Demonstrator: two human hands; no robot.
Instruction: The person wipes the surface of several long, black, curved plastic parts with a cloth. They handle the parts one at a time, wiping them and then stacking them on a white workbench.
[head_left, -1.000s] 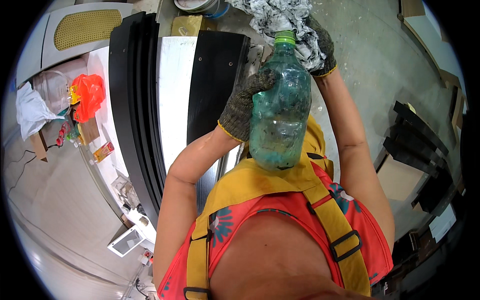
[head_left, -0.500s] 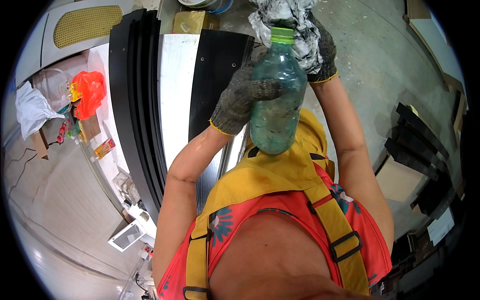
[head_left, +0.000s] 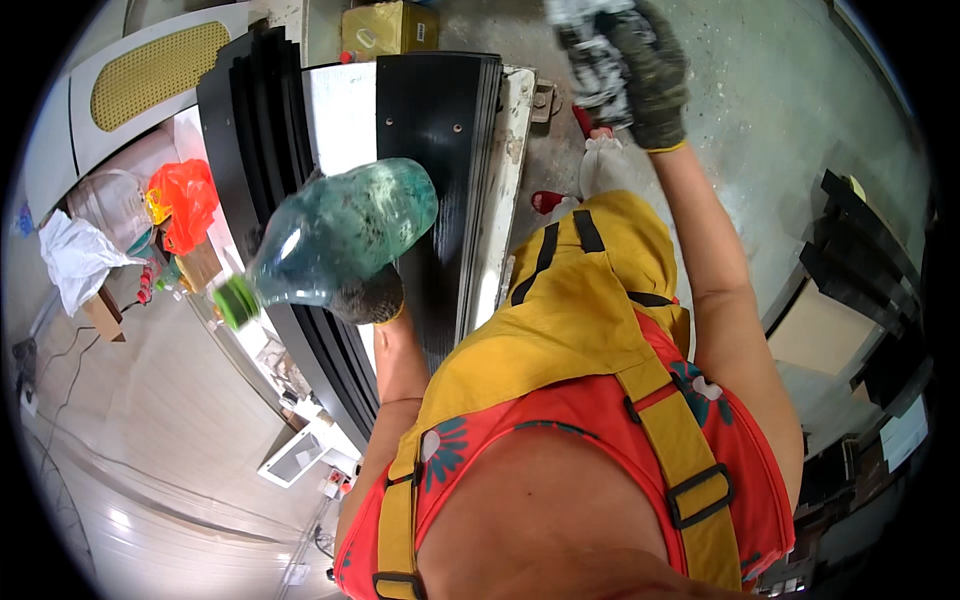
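Note:
A large green-tinted plastic bottle lies tilted over the black panels at my left, its green cap pointing down and to the left. My left hand, in a dark knit glove, grips it from beneath; most of the fingers are hidden behind the bottle. Far ahead on the right, my right hand, gloved the same way, is closed on a crumpled black-and-white rag. Under the bottle, a black panel with small holes rests on the white-topped bench.
Several black panels stack along the bench's left side. Beyond are a red plastic bag, a white bag and a perforated yellow panel. A cardboard box stands at the far end. More black pieces lie on the right floor.
My left hand has swung the bottle leftward from in front of my body and tipped it, cap to the left. My right hand has moved slightly away from the bottle with the rag.

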